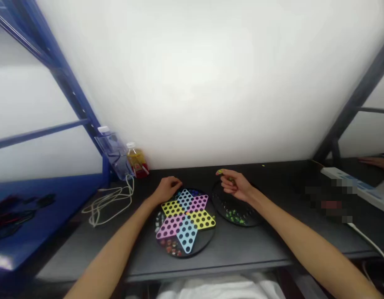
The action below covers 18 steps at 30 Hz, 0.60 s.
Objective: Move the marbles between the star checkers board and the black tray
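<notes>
A dark grey desk stands against a white wall, framed at left by blue metal shelving. On it lies a round black Chinese checkers board, its six-pointed star drilled with holes and coloured in blue, pink and yellow. Two opposite blue points mark the star's long axis, which runs roughly front to back, one point aimed at the seated person and the other at the wall. Small coloured marbles sit in the dark rim of the board. Just right of it lies a round black tray holding green marbles.

The person's hands are well apart. The left hand, curled, sits at the board's far edge beside the far blue point; whether it holds anything is hidden. The right hand hovers over the tray's far edge, its fingers pinched on a small yellow-green object.

Nearby, a clear plastic bottle leans beside a juice bottle and a coiled white cable. A white power strip lies at right, beyond which another person's hand shows at the edge.
</notes>
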Tool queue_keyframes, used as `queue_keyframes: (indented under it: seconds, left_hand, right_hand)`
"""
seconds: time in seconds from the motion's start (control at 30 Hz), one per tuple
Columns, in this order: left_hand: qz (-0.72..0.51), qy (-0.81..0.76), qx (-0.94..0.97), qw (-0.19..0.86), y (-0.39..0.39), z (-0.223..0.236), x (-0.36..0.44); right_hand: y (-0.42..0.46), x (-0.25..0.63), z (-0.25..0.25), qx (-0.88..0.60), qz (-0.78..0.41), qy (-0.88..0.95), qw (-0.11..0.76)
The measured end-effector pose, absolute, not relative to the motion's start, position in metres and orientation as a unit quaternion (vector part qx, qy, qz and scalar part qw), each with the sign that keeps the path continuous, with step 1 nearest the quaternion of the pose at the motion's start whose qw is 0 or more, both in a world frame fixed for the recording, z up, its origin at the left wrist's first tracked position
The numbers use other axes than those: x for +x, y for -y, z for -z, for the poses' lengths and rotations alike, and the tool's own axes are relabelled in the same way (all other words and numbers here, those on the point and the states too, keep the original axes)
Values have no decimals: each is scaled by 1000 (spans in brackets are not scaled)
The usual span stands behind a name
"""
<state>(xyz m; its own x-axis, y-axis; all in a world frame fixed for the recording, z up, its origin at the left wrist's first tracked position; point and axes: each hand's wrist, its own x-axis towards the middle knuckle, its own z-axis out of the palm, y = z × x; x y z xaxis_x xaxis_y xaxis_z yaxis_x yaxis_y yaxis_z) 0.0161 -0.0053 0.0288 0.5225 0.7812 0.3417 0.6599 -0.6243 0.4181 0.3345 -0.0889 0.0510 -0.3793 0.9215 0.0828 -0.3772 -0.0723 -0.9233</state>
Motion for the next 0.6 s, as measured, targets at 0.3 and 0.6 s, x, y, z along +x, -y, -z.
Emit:
queue_keyframes:
  seconds: [0.3,0.6]
  left_hand:
    - [-254,-415,867,113,5,-27,15]
    - [-246,-417,868,109,9,-31,17]
  right_hand:
    - [96,309,-42,-447,-450,681,366]
    - [130,311,-80,-330,-307,885,118]
